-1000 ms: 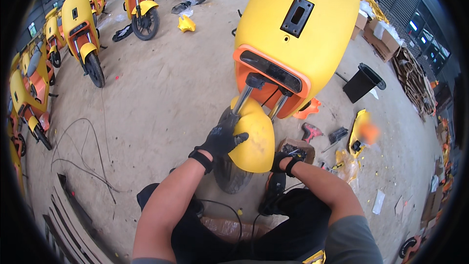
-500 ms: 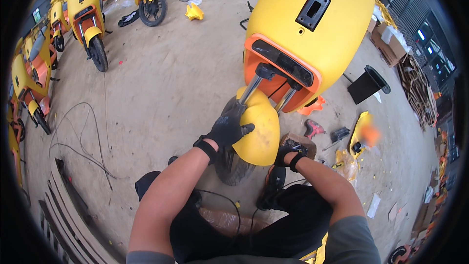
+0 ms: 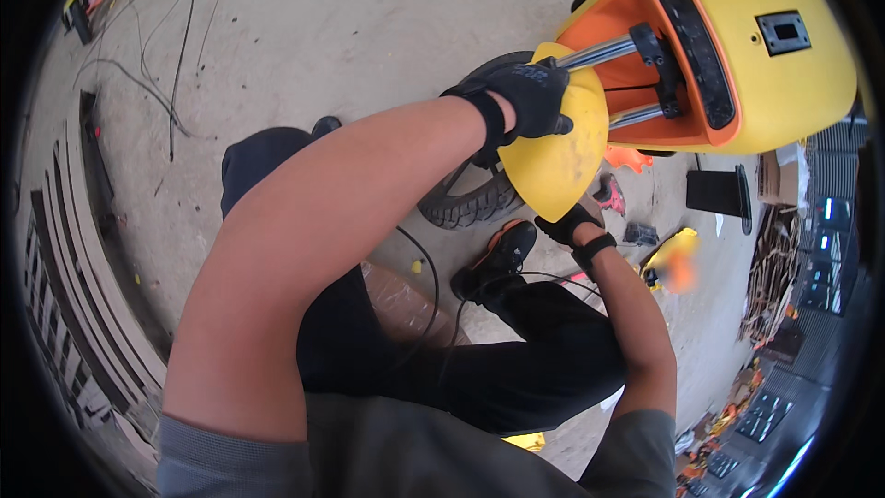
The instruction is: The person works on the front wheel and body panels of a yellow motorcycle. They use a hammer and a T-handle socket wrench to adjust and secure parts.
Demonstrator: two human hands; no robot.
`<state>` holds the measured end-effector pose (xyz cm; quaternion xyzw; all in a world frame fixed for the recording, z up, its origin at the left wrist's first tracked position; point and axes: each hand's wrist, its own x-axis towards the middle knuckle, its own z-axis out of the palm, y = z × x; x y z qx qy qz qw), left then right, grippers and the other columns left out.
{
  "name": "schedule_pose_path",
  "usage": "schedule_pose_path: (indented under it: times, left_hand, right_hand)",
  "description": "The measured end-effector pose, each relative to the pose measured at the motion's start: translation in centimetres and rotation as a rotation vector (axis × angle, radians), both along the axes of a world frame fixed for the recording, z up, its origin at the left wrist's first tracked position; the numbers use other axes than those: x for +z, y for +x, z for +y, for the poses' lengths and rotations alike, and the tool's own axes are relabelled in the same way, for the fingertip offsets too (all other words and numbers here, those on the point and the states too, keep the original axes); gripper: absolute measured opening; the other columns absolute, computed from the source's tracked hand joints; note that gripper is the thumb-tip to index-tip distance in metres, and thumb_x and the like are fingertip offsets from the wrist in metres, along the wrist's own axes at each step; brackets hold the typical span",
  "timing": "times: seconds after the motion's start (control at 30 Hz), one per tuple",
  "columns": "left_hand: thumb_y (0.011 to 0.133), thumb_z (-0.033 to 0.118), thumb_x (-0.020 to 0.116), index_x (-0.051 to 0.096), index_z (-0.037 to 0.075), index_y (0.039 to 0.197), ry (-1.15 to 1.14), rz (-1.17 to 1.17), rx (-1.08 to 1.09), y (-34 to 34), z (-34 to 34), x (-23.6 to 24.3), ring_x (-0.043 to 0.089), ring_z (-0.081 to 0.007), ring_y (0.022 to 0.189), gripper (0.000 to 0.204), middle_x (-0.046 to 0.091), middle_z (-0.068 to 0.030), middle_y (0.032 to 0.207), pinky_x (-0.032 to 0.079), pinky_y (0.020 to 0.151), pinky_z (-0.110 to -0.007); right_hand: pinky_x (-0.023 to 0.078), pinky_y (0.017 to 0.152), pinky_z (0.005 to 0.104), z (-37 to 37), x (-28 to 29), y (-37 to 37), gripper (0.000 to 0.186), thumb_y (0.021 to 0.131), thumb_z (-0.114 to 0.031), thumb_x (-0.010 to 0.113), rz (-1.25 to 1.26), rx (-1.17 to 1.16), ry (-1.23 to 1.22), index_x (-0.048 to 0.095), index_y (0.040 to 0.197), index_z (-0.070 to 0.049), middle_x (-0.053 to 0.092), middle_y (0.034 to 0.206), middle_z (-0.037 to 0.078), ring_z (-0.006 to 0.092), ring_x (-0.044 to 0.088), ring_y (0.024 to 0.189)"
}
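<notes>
My left hand (image 3: 535,101), in a black glove, is closed around the upper edge of a yellow front fender (image 3: 564,152), beside the shiny fork leg (image 3: 599,53). Its thumb lies on the fender's surface. Under the fender is the black front tyre (image 3: 470,201) of a yellow and orange scooter (image 3: 774,92). My right hand (image 3: 568,225), gloved as well, is low by the fender's pointed lower tip. Its fingers are partly hidden there, and I cannot make out what they hold. A brownish box, mostly covered, is just behind that hand.
A pink-red power tool (image 3: 609,194), a small black part (image 3: 641,235) and a black bin (image 3: 717,192) lie or stand to the right. A dark cable (image 3: 429,267) runs by my legs. Slatted pieces (image 3: 83,267) lie at the left, with flattened cardboard (image 3: 772,267) at the far right.
My view has swung and tilted, so the scooter appears further right and turned over sideways; the parked scooters have mostly left the picture. My left hand stays on the fender, my right beside its tip.
</notes>
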<state>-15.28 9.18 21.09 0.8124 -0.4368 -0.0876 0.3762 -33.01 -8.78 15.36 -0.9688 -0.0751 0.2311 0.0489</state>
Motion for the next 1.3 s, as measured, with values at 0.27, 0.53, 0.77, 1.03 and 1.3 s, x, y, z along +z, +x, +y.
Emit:
schedule_pose_path:
  times: [0.27, 0.53, 0.77, 1.03, 1.3]
  left_hand:
    - [0.073, 0.032, 0.068, 0.059, -0.001, 0.097, 0.079, 0.079, 0.044, -1.0, 2.4, 1.9, 0.062, -0.0317, 0.087, 0.042, 0.063, -0.0188, 0.091, 0.048, 0.077, -0.039]
    - [0.075, 0.031, 0.066, 0.061, 0.002, 0.1, 0.117, 0.1, 0.039, -1.0, 1.6, 2.1, 0.061, -0.0298, 0.092, 0.039, 0.064, -0.0171, 0.095, 0.047, 0.081, -0.039]
    - [0.076, 0.029, 0.065, 0.061, 0.002, 0.1, 0.077, 0.093, 0.03, -1.0, 1.9, 2.1, 0.061, -0.0294, 0.093, 0.037, 0.063, -0.017, 0.097, 0.046, 0.082, -0.039]
    - [0.075, 0.03, 0.066, 0.061, 0.001, 0.1, 0.084, 0.063, 0.018, -0.9, 1.8, 1.7, 0.061, -0.0303, 0.092, 0.038, 0.063, -0.0175, 0.096, 0.046, 0.082, -0.039]
    - [0.075, 0.031, 0.067, 0.06, 0.001, 0.1, 0.104, 0.062, 0.051, -1.4, 2.1, 2.8, 0.061, -0.0311, 0.091, 0.04, 0.063, -0.0178, 0.095, 0.047, 0.081, -0.039]
  right_hand:
    - [0.04, 0.093, 0.0387, -1.8, -4.4, -0.6, 0.047, 0.076, -0.036, 0.062, 0.307, -0.194, -0.032, 0.056, 0.113, -0.008, 0.056, 0.116, 0.016, 0.0329, 0.051, 0.109]
    - [0.042, 0.084, 0.0374, -1.9, -5.0, -0.8, 0.035, 0.074, -0.031, 0.066, 0.358, -0.152, -0.08, 0.059, 0.097, -0.007, 0.061, 0.095, 0.013, 0.0307, 0.054, 0.094]
    - [0.042, 0.086, 0.0372, -1.0, -3.8, -0.5, 0.036, 0.074, -0.03, 0.066, 0.322, -0.156, -0.097, 0.058, 0.1, -0.007, 0.061, 0.096, 0.014, 0.0306, 0.054, 0.096]
    - [0.045, 0.064, 0.0388, -1.4, -3.9, -0.9, 0.031, 0.079, -0.034, 0.059, 0.158, -0.071, 0.035, 0.06, 0.075, -0.003, 0.061, 0.07, 0.013, 0.0301, 0.057, 0.068]
    - [0.045, 0.065, 0.0386, -2.2, -4.4, -1.4, 0.03, 0.079, -0.033, 0.06, 0.101, -0.046, -0.017, 0.059, 0.077, -0.003, 0.06, 0.07, 0.012, 0.0294, 0.057, 0.069]
